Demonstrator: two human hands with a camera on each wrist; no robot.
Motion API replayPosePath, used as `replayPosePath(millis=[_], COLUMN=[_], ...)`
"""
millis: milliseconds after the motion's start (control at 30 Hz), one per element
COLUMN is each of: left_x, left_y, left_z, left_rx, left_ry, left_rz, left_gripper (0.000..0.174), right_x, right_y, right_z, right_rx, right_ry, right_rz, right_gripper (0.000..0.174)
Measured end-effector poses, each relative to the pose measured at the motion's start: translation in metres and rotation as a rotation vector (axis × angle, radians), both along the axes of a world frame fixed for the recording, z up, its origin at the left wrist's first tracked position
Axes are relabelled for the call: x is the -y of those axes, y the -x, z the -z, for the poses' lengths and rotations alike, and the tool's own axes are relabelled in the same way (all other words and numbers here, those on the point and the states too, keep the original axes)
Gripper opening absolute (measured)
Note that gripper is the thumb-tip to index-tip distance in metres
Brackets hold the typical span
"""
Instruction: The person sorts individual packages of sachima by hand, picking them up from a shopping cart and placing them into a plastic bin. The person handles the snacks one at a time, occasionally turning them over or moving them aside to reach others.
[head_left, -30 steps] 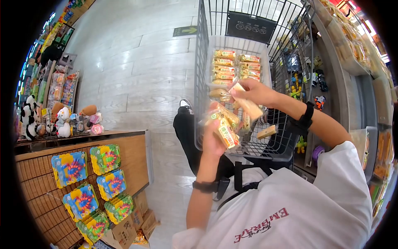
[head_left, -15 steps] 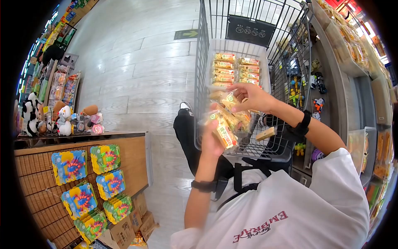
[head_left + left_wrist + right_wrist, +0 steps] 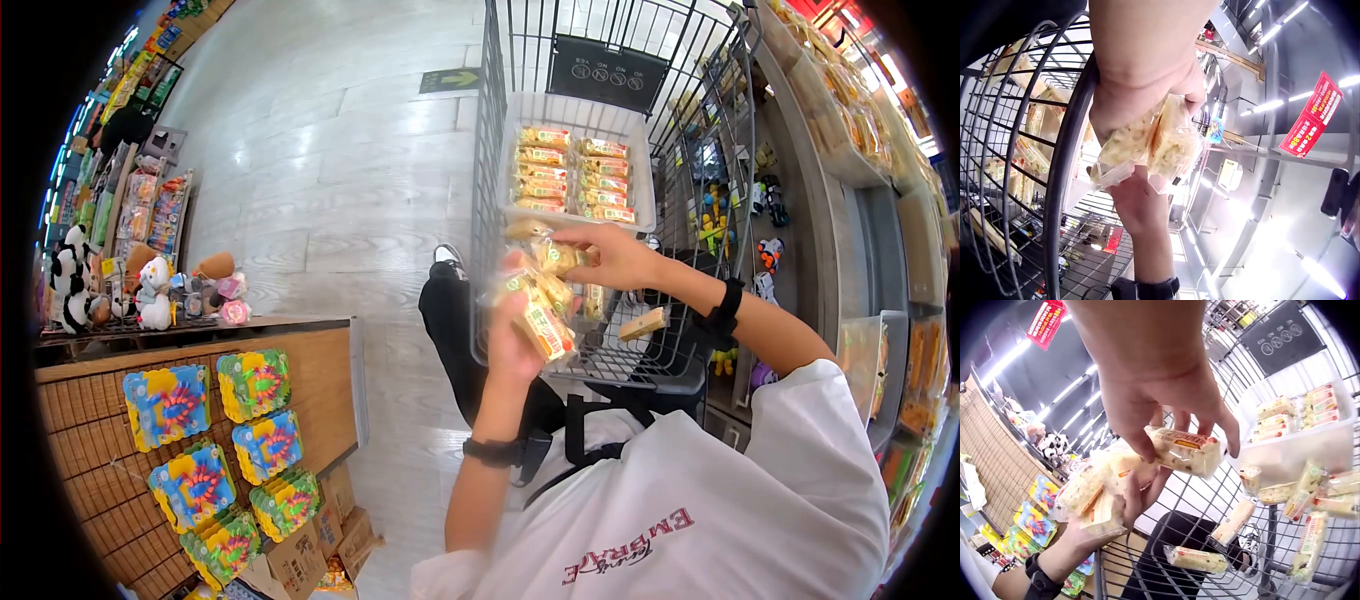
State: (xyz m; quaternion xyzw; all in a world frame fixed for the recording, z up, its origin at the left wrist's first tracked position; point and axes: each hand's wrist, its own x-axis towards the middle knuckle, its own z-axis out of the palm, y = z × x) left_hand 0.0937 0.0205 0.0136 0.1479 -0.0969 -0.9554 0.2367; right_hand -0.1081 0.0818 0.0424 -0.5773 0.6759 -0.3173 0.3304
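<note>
Several wrapped snack bars (image 3: 543, 325) lie in the left hand (image 3: 514, 345), whose fingers curl round them above the near left corner of the cart. In the right wrist view the right hand (image 3: 1160, 406) pinches one wrapped bar (image 3: 1186, 452) between thumb and fingers, close beside the left hand's bars (image 3: 1094, 497). A translucent bin (image 3: 643, 190) inside the cart holds two rows of the same bars (image 3: 541, 172). More loose bars (image 3: 1311, 540) lie in the wire cart outside the bin. The left wrist view shows the held bars (image 3: 1175, 147) from below.
The wire cart (image 3: 482, 200) surrounds the bin. Shelves with plastic tubs (image 3: 838, 130) stand along the right. A wooden display (image 3: 330, 385) with colourful packs (image 3: 168, 400) is at lower left, with plush toys (image 3: 155, 290) behind it. Cardboard boxes (image 3: 300, 565) sit below.
The right hand has brought a bar from over the bin towards the left hand and now holds it lower, nearer the left hand's bars. The left hand has stayed nearly still.
</note>
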Motion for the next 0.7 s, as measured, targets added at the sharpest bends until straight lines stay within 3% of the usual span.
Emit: replayPosePath(millis=[100,167,433,533,633,700], left_x=[-0.002,-0.003,-0.003,0.0,0.002,0.002], left_y=[0.0,-0.001,0.002,0.002,0.004,0.003], left_z=[0.005,0.009,0.016,0.014,0.012,0.01], left_rx=[0.025,0.019,0.114,0.08,0.068,0.067], left_ry=[0.003,0.033,0.095,0.136,0.137,0.139], left_rz=[-0.023,-0.019,0.017,0.04,0.014,0.015], left_gripper=[0.06,0.061,0.062,0.065,0.066,0.066], right_x=[0.019,0.046,0.148,0.167,0.169,0.169], right_y=[0.028,0.052,0.137,0.134,0.128,0.128], right_z=[0.013,0.019,0.07,0.097,0.117,0.117], right_rx=[-0.05,-0.218,-0.704,-0.746,-0.746,-0.692], right_ry=[-0.112,-0.053,-0.042,-0.166,-0.088,-0.079], right_rz=[0.123,0.254,0.138,0.153,0.206,0.218], right_gripper=[0.053,0.043,0.039,0.04,0.032,0.036])
